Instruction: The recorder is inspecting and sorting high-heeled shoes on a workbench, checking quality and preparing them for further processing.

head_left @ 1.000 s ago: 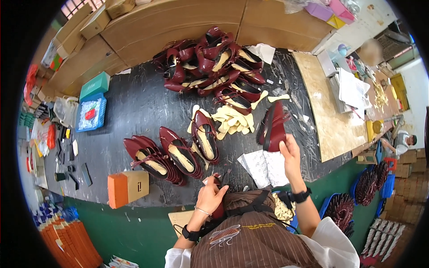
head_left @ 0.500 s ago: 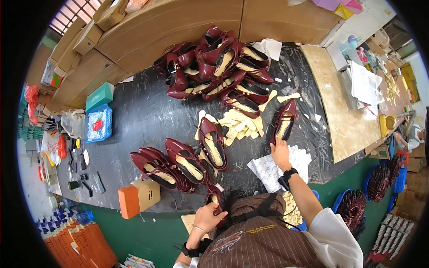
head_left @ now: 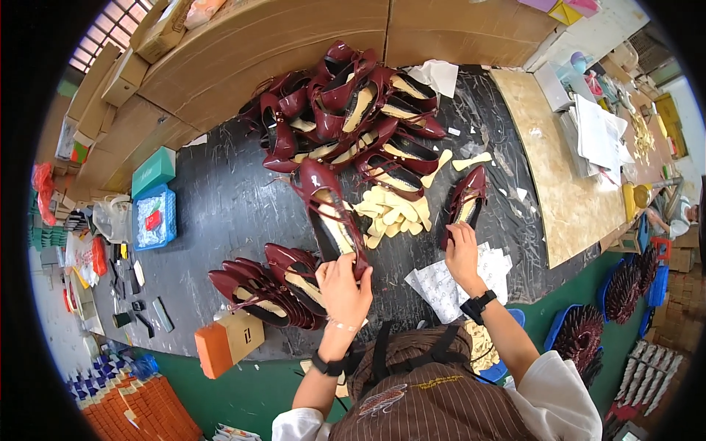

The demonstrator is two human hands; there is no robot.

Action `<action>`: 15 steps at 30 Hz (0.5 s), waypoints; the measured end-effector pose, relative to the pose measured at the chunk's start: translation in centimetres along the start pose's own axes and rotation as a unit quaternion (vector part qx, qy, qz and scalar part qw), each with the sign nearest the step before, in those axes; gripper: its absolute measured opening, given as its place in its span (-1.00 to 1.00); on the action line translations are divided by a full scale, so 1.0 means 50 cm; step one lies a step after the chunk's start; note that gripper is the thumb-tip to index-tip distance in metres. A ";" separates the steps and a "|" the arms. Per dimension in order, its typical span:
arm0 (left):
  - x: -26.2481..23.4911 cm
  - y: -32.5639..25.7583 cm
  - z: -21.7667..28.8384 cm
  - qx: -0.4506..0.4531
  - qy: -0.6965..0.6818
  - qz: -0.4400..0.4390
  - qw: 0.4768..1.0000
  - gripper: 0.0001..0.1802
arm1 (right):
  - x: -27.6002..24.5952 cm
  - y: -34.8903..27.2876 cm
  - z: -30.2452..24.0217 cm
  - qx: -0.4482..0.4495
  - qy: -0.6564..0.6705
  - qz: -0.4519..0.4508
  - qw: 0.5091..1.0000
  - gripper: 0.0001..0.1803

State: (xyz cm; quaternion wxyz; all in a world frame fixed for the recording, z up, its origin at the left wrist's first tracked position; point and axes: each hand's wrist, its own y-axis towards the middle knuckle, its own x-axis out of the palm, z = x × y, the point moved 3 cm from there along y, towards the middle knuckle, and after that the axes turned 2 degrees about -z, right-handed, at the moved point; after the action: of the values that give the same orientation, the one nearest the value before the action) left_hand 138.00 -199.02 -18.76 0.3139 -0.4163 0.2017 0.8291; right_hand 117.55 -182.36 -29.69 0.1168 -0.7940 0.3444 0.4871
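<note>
My left hand [head_left: 344,292] grips the heel end of a glossy maroon pointed shoe [head_left: 318,182], whose toe points away from me over the middle of the black table. A pale insole shows inside it. My right hand [head_left: 463,257] has its fingers closed at the heel of another maroon strapped shoe [head_left: 468,195], which lies on the table at right. Between the two shoes is a heap of cream insole pieces [head_left: 393,213]. Beside my left hand several maroon shoes [head_left: 246,290] stand in a packed row.
A large pile of maroon shoes [head_left: 342,110] rests at the back against cardboard. Patterned paper sheets [head_left: 434,287] lie near my right hand. An orange and tan box [head_left: 229,342] sits at the front edge. A blue basket [head_left: 170,220] and loose tools are at left, a plywood board [head_left: 559,198] at right.
My left hand has moved from beside my body up over the table, carrying a shoe; that shoe now covers the place where another one lay. My right hand stays at its shoe's heel.
</note>
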 end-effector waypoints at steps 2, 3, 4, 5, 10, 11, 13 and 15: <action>0.115 -0.021 -0.084 -0.029 0.108 -0.062 0.992 -0.68 | 0.015 0.037 -0.025 -0.025 0.012 -0.017 0.999 -0.64; 0.172 -0.048 -0.130 -0.045 0.143 -0.100 0.984 -0.67 | 0.027 0.059 -0.039 -0.050 0.023 -0.032 0.998 -0.65; 0.222 -0.084 -0.166 -0.041 0.188 -0.133 0.972 -0.64 | 0.044 0.083 -0.045 -0.075 0.013 -0.035 0.996 -0.64; 0.243 -0.091 -0.161 -0.031 0.223 -0.182 0.957 -0.62 | 0.059 0.107 -0.039 -0.070 0.009 -0.037 0.997 -0.64; 0.266 -0.102 -0.175 0.004 0.210 -0.184 0.960 -0.61 | 0.154 0.224 -0.040 -0.144 -0.132 -0.095 0.976 -0.59; 0.267 -0.097 -0.176 -0.002 0.210 -0.184 0.960 -0.61 | 0.180 0.238 -0.018 -0.144 -0.153 -0.093 0.973 -0.65; 0.264 -0.090 -0.168 0.011 0.180 -0.198 0.963 -0.63 | 0.203 0.264 -0.006 -0.150 -0.220 -0.153 0.952 -0.75; 0.263 -0.088 -0.178 -0.005 0.169 -0.233 0.958 -0.66 | 0.204 0.290 -0.011 -0.134 -0.211 -0.182 0.951 -0.80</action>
State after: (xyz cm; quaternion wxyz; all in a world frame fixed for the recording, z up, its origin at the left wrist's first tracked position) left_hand 140.06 -196.51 -34.90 0.4576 -0.5876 0.1447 0.6515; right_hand 111.28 -197.75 -35.95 0.1661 -0.7308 0.0931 0.6554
